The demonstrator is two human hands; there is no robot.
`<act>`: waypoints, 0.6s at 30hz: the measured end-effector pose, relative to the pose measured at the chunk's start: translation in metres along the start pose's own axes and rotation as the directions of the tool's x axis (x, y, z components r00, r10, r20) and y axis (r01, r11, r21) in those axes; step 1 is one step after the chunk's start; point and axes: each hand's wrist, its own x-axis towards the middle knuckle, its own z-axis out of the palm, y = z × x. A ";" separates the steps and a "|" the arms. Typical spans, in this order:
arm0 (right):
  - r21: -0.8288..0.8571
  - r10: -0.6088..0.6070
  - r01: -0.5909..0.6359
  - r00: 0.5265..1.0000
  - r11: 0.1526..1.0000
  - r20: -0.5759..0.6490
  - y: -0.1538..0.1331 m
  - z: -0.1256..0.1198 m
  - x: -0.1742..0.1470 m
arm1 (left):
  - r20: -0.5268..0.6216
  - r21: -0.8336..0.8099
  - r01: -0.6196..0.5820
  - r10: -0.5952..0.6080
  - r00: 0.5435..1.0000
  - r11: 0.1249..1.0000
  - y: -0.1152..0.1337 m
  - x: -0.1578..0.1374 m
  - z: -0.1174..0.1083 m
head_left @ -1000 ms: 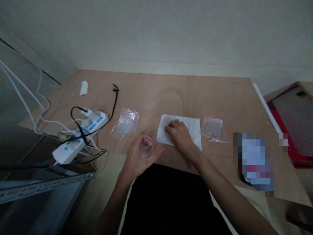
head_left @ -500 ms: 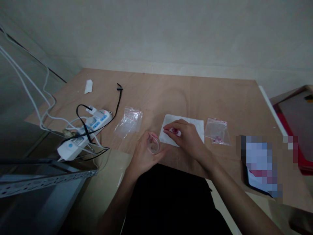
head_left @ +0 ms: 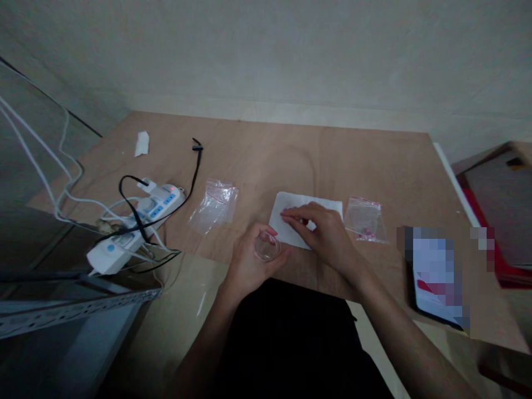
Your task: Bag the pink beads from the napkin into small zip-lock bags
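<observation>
My left hand is wrapped around a small clear round container, its open mouth tilted up toward me at the table's near edge. Just to the right, my right hand hovers over a white sheet of paper, thumb and forefinger pinched together. Whatever sits between those fingertips is too small to make out, and the hand covers part of the sheet. Beside the paper lies a clear zip bag with small pinkish-red pieces at its bottom.
Clear empty-looking zip bags lie left of the paper. A white power strip tangled with cables occupies the table's left side. At right is a phone, partly blurred. A white scrap lies at the back left.
The view has shifted slightly. My right hand's pinched fingers have moved a little over the paper; the small reddish pieces seen under them before no longer show. My left hand still holds the container.
</observation>
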 end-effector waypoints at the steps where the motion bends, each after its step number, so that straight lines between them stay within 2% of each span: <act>1: -0.118 0.045 -0.046 0.999 0.992 -0.013 0.010 0.003 0.007 | -0.008 0.009 0.000 0.000 1.000 1.000 -0.001 0.000 -0.001; 2: -0.232 0.078 -0.076 0.997 0.970 -0.003 0.019 0.007 0.015 | -0.011 0.015 0.003 -0.003 1.000 1.000 -0.001 -0.001 -0.001; 4: -0.325 0.105 -0.090 0.994 0.942 0.029 0.034 0.016 0.028 | -0.014 0.029 0.010 -0.010 1.000 1.000 -0.001 -0.001 -0.002; 7: -0.356 0.112 -0.085 0.992 0.931 0.058 0.043 0.028 0.040 | -0.016 0.041 -0.009 0.010 1.000 0.999 -0.001 -0.001 -0.003; 10: -0.358 0.116 -0.086 0.991 0.930 0.062 0.037 0.028 0.039 | -0.032 0.046 -0.019 0.020 0.999 0.999 -0.001 0.000 -0.004; 12: -0.295 0.094 -0.078 0.995 0.952 0.042 0.024 0.023 0.031 | -0.040 0.027 -0.018 0.019 0.999 0.999 0.000 0.001 -0.004; 15: -0.011 0.003 -0.003 0.999 1.000 -0.045 -0.003 0.010 0.010 | -0.030 -0.048 -0.008 0.007 1.000 0.999 0.001 0.004 -0.001; 18: 0.153 -0.070 0.077 0.996 0.985 -0.050 -0.029 0.002 -0.010 | 0.028 -0.161 0.003 0.001 1.000 0.987 0.003 0.007 0.005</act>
